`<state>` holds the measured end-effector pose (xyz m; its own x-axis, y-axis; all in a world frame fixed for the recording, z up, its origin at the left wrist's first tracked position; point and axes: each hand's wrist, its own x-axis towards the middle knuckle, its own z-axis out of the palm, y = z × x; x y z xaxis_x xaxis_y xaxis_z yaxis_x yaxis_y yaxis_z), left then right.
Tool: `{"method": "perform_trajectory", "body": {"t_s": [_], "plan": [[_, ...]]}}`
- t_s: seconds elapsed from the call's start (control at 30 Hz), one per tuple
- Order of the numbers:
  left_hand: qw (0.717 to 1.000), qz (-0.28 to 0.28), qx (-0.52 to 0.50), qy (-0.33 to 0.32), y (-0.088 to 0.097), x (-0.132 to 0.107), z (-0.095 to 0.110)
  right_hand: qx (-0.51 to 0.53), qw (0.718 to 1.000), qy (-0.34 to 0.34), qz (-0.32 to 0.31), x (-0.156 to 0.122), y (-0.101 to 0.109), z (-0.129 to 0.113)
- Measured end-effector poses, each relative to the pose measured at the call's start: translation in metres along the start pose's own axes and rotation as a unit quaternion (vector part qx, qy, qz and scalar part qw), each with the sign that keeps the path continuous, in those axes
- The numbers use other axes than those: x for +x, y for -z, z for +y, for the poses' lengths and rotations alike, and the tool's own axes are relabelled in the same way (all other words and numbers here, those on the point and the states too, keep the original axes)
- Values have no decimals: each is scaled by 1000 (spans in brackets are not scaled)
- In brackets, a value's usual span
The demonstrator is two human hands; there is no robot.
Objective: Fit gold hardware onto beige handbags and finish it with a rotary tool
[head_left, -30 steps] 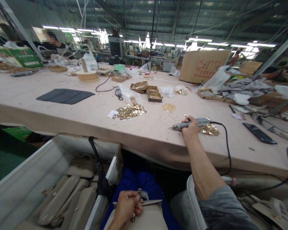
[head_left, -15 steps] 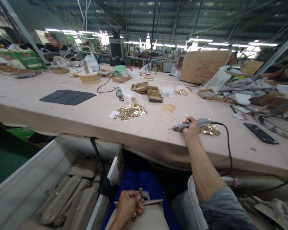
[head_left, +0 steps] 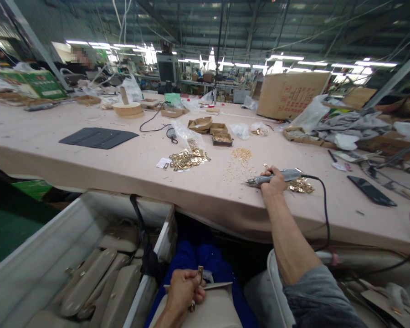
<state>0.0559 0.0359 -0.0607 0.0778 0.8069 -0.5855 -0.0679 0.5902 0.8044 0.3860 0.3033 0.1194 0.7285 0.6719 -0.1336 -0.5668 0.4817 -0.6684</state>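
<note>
My right hand (head_left: pixel 274 182) is wrapped round a grey electric screwdriver (head_left: pixel 256 181), its tip pointing left just over the tabletop near scattered small gold screws (head_left: pixel 242 155). A black cord trails from the tool's rear end. Behind that hand lies a pile of gold metal fittings (head_left: pixel 301 185). Down at my lap, my left hand (head_left: pixel 184 291) pinches a small gold metal plate (head_left: pixel 200 272), which stands upright at the edge of a beige handbag (head_left: pixel 218 305). The bag rests on my blue-clad legs, and my fingers cover part of its flap.
Gold buckle-like plates (head_left: pixel 187 158) are heaped mid-table beside small cardboard boxes (head_left: pixel 222 139). A dark flat sheet (head_left: pixel 99 138) lies to the left, a black phone (head_left: pixel 371 190) to the right. A white bin (head_left: pixel 85 209) of beige bags stands left of my legs; another bin (head_left: pixel 271 273) is at right.
The view has shifted very slightly. Both hands, the screwdriver and the bag stay practically where they were.
</note>
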Motion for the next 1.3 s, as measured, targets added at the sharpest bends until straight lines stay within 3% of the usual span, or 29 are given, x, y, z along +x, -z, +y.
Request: {"method": "perform_trajectory", "body": {"t_s": [0.23,0.43,0.63,0.73,0.97,1.3], "plan": [[1000,28,1,6,-7,-7,16,36,997,-30,-56,-28,8,-30],[997,60,-1,43,-14,-19,24,25,989,-18,-144,-112,42,-49],[997,59,3,58,-15,-25,25,-99,978,-24,-180,-232,81,-11],[997,53,6,51,-16,-32,32,-151,971,-5,-185,-269,93,17],[997,55,1,48,-15,-38,37,-210,952,26,-219,-294,105,51],[998,52,-5,44,-11,-29,25,-236,943,41,-232,-303,108,63]]}}
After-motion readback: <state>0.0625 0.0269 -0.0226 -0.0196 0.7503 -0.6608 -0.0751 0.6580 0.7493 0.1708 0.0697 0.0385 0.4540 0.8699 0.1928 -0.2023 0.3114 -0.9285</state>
